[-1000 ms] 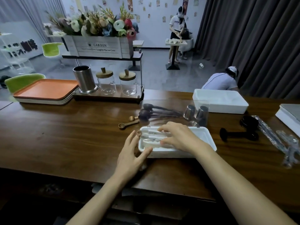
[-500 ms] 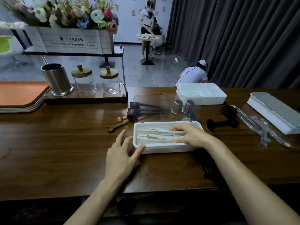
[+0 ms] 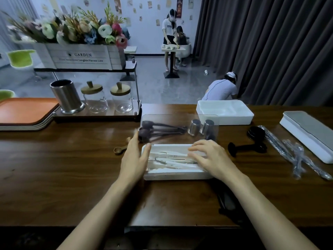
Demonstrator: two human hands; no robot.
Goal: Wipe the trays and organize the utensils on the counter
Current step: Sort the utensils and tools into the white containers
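Tray (image 3: pixel 177 175) lengthwise left-right, utensils (image 3: pixel 173 157) likewise

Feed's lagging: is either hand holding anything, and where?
Nothing gripped: left hand braces the white tray at its left end; right hand rests on utensils inside.

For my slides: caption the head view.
Left hand braces the white tray; right hand rests on the utensils inside.

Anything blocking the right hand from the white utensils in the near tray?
Nothing visible. The right hand lies directly over the white utensils in the open near tray. The clear cover sits behind the tray, and the left hand rests at its left end.
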